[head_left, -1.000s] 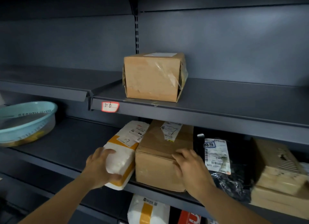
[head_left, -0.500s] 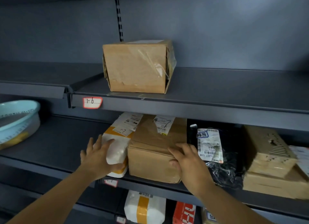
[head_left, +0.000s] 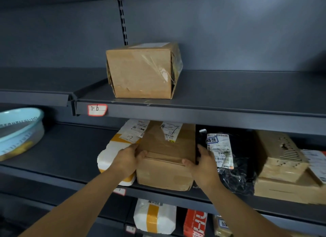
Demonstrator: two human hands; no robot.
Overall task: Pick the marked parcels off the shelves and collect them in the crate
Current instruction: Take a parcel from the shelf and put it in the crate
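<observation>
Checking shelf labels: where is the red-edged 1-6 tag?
Head view, left of centre: the tag sits on the upper shelf lip, below and left of the lone cardboard box.

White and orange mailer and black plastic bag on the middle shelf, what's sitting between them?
In the head view, a brown cardboard box with a handwritten label fills that gap; the left hand and right hand grip its sides.

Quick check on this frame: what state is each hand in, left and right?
Left hand: grips the left side of the brown cardboard box.
Right hand: grips the same box's right side.
</observation>
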